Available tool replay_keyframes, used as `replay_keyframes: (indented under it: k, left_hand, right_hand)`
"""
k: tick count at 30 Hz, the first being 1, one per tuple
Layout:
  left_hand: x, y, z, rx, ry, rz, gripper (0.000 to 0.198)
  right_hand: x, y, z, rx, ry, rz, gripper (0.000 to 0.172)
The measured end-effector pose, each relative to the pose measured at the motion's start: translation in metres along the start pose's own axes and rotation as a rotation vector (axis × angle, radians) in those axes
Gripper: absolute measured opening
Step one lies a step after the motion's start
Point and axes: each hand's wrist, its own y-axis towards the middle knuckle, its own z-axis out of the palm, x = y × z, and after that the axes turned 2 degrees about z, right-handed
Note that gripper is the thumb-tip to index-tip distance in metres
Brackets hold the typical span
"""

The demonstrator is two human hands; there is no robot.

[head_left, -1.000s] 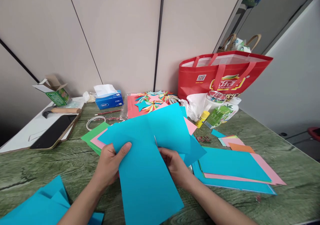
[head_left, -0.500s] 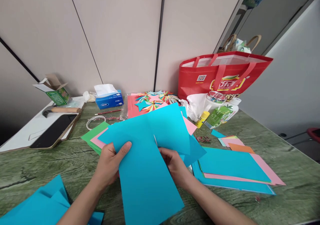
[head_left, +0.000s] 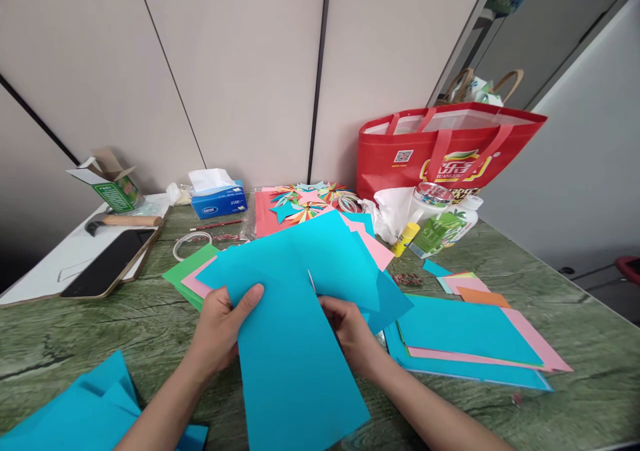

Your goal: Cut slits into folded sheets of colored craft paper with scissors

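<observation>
A big sheet of bright blue paper (head_left: 290, 317) is lifted over the green table (head_left: 90, 331) in front of me. My left hand (head_left: 220, 327) pinches its left edge, thumb on top. My right hand (head_left: 353, 331) grips it at a slit near the middle; a thin metal tip that may be scissors pokes up there, mostly hidden. Green and pink sheets (head_left: 193, 274) lie under the blue sheet's far left corner.
A stack of blue and pink sheets (head_left: 475, 344) lies right. Blue offcuts (head_left: 80, 411) sit at the near left. Farther back are paper stars (head_left: 305, 204), a tissue box (head_left: 219, 197), tape ring (head_left: 191, 244), glue stick (head_left: 405, 237), bottle (head_left: 443, 227), red bag (head_left: 445, 151) and a tablet (head_left: 107, 264).
The far part of the blue sheet has dipped slightly, baring more pink paper behind it. Both hands stay in nearly the same place.
</observation>
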Motion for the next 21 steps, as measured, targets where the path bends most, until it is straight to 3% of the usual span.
replay_keyframes:
  k: [21]
  left_hand:
    - [-0.0057,0.0003,0.0011,0.02,0.012,-0.021,0.026]
  right_hand:
    - [0.0001,0.0007,-0.0002,0.004,0.017,0.009,0.026]
